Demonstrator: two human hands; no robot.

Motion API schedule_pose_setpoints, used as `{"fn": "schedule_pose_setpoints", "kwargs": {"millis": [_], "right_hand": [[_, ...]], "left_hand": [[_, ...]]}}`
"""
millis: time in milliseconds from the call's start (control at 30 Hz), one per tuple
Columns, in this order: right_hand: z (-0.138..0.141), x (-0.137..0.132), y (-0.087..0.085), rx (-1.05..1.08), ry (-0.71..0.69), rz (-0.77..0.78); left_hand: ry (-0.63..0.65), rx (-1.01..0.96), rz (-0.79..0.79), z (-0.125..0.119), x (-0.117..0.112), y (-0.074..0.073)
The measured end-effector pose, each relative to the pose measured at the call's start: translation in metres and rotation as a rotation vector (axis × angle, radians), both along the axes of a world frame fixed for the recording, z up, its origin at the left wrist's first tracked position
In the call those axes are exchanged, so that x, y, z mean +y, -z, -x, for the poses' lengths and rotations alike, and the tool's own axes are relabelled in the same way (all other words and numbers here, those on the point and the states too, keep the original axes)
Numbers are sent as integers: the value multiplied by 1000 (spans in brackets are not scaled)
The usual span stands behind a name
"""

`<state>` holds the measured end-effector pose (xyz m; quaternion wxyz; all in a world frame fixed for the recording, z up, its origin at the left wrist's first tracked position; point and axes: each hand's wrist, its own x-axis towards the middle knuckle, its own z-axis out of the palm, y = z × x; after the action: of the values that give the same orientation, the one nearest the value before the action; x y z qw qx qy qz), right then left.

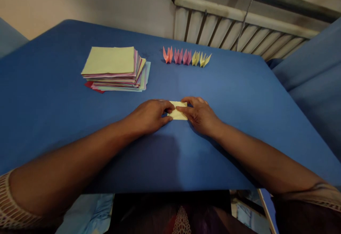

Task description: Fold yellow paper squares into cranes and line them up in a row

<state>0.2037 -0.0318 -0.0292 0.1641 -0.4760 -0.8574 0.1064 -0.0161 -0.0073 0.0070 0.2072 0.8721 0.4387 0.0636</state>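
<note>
Item 1: paper point(179, 115), yellow, small, flat on tbl point(226, 148), at clock ctr betw. your hands.
Item 2: your L hand point(152, 115), 9 o'clock, half-curled; thumb nr lower L corner, fingertips over L end. Can't tell if it pinches or only presses.
Item 3: your R hand point(203, 116), 3 o'clock, fingers partly bent; one digit on paper's face nr mid., another at top edge. Grip: can't tell.
Item 4: stack point(110, 61), approx. 10 o'clock; mixed-colour sheets, yellow on top, edges uneven, red corner point(89, 84) poking out at its 7 o'clock.
Item 5: folded pcs point(178, 57), qty 5, your 12 o'clock, standing in row; L to R: 1 orange, 2 pink, 2 yellow.
Item 6: radiator point(213, 5), approx. 1 o'clock, beyond tbl.
</note>
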Motion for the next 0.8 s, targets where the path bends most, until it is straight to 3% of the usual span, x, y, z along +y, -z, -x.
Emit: {"fn": "schedule_pose_setpoints", "kwargs": {"millis": [133, 233, 533, 800], "right_hand": [[-3, 1, 4, 38, -4, 1], [-6, 4, 8, 81, -3, 11], [-7, 7, 12, 139, -8, 48], [-7, 7, 11, 139, -2, 44]], "left_hand": [[28, 111, 45, 13, 2, -20], [-32, 157, -3, 16, 4, -27], [-82, 50, 1, 4, 6, 0], [-72, 106, 70, 1, 6, -8]]}}
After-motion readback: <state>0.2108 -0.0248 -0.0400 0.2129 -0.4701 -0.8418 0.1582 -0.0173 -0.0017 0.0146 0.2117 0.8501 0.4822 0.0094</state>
